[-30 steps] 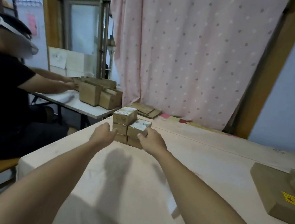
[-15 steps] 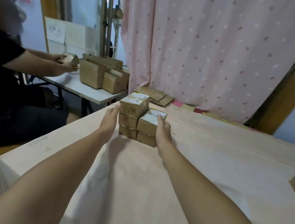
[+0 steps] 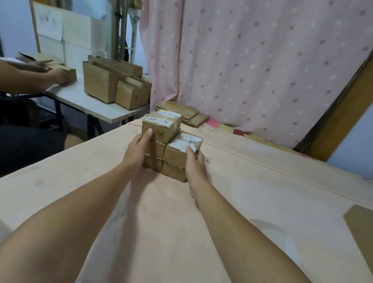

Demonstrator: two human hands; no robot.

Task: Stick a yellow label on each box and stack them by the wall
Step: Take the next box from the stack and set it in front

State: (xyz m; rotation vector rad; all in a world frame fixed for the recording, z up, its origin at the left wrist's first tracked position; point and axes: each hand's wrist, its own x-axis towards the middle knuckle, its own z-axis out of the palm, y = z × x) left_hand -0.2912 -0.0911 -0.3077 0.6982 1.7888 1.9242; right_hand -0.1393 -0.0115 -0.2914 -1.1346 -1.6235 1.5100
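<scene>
Pressing flat against 2 box stacks (image 3: 175,157): left hand (image 3: 135,153) and right hand (image 3: 194,165), fingers straight.

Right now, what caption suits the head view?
The left hand and right hand press two stacks of boxes on the table.

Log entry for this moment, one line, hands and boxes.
left hand: presses left stack | right hand: presses right stack | stacks: three-high, two-high, touching | surface: tablecloth

Brown boxes (image 3: 171,144), peach table cover (image 3: 173,230), pink dotted curtain (image 3: 256,57).
</scene>
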